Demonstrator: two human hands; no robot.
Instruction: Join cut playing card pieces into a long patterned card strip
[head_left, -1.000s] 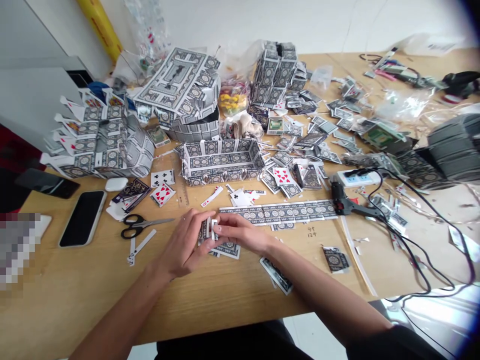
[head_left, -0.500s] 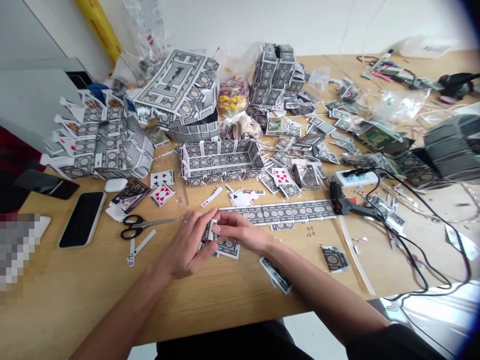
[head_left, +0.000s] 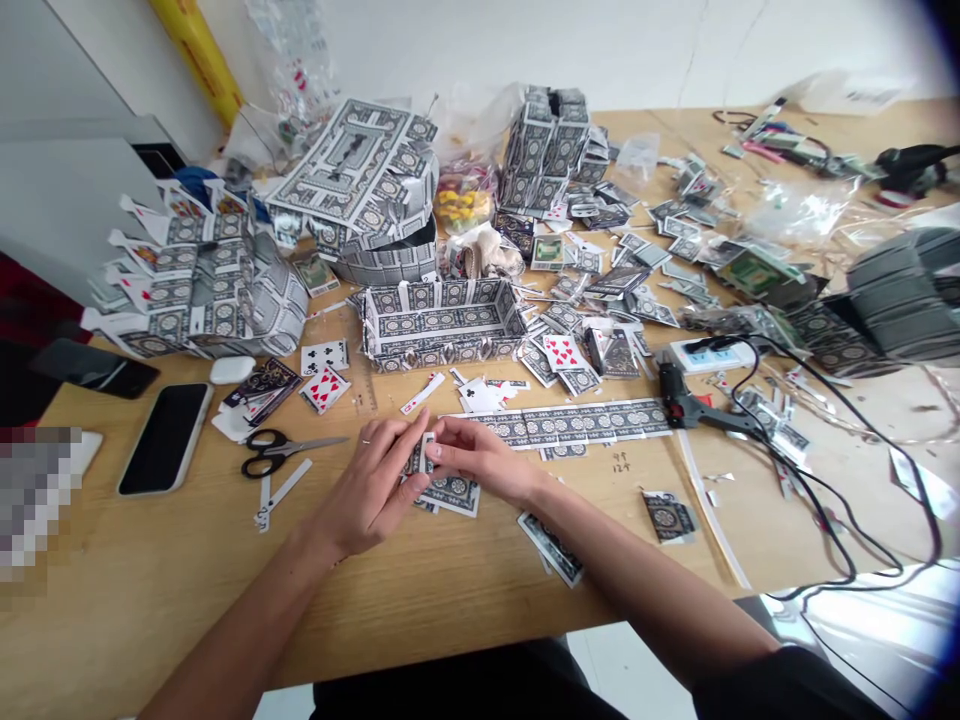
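Between my two hands is a folded playing card [head_left: 427,455] with a dark patterned back and a white edge. My left hand [head_left: 375,482] grips it from the left, with the thumb below and the fingers above. From the right, the fingers of my right hand [head_left: 480,460] press on the same card; parts of it are hidden by the fingers. Just under the hands lie loose patterned cards [head_left: 454,495]. Behind my right hand a long strip of joined cards [head_left: 577,425] runs to the right. Scissors [head_left: 277,453] lie left of my left hand.
A box built of cards [head_left: 442,325] stands behind the hands. A glue gun [head_left: 682,400] with black cables lies at the right by a power strip [head_left: 712,355]. At the left are a phone [head_left: 165,440] and a large card structure [head_left: 217,280]. Cards and scraps cover the back.
My fingers have shifted slightly around the folded card, and it has turned a little, showing more of its patterned side. Everything else stays in place.
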